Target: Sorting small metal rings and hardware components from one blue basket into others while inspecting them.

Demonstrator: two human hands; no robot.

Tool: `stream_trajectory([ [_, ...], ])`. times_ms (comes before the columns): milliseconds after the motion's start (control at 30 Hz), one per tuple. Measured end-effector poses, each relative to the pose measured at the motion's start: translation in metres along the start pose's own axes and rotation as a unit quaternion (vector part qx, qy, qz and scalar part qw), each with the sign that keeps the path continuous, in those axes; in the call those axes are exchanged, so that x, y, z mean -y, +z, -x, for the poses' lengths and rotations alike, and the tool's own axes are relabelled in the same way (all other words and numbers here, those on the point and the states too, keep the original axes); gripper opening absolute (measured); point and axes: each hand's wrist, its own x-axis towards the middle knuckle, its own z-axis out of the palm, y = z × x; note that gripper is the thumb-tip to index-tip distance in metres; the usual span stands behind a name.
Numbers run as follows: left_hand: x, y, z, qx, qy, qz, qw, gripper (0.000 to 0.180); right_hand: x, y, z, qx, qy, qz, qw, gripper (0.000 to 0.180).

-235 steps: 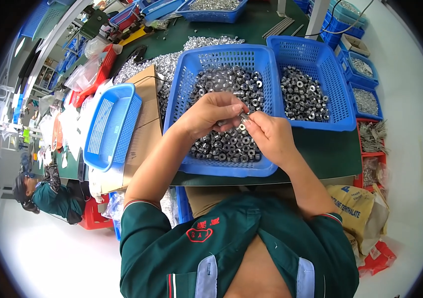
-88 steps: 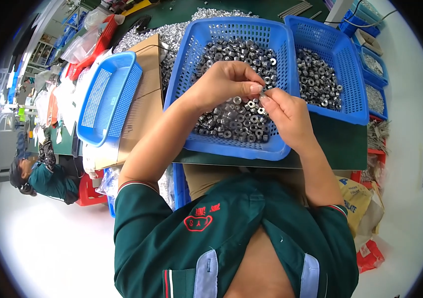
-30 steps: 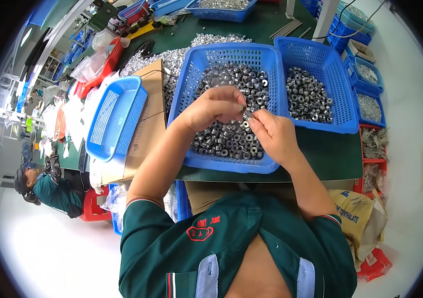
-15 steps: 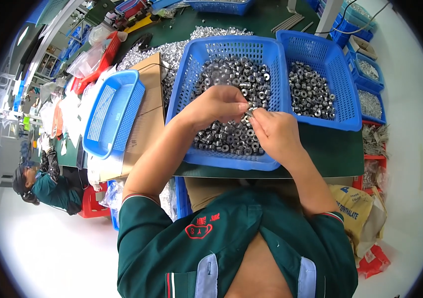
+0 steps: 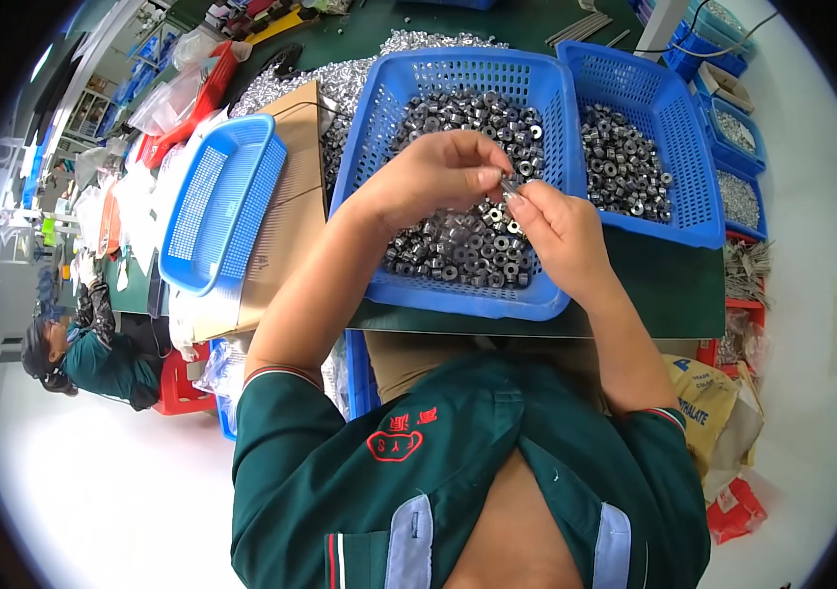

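A large blue mesh basket sits in front of me on the dark green table, heaped with small round metal rings. Both of my hands hover over its middle. My left hand and my right hand meet fingertip to fingertip around one small metal part, each pinching it. To the right stands a second blue basket with more of the same metal rings.
An empty blue basket lies on a cardboard box at my left. A loose heap of silver parts lies behind it. Smaller blue bins line the right edge. Another person in green works at far left.
The hands have stayed over the middle basket, joined at the fingertips, shifting slightly up and toward the right. The view has tilted a little.
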Motion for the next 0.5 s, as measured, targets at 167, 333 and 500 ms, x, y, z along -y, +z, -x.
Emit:
stream_trajectory([
  [167,-0.005,-0.023,0.001,-0.009,-0.125,0.168,0.978,0.009,0.000,0.001,0.004,-0.020,-0.020,0.015,0.999,0.023],
  [333,0.010,-0.015,0.000,0.047,-0.085,-0.476,0.874,0.021,0.000,0.001,0.004,-0.018,-0.030,0.018,0.999,0.022],
  [500,0.009,0.009,0.005,0.053,-0.182,-0.683,0.706,0.023,0.001,0.001,0.003,-0.021,-0.057,0.055,0.997,0.022],
])
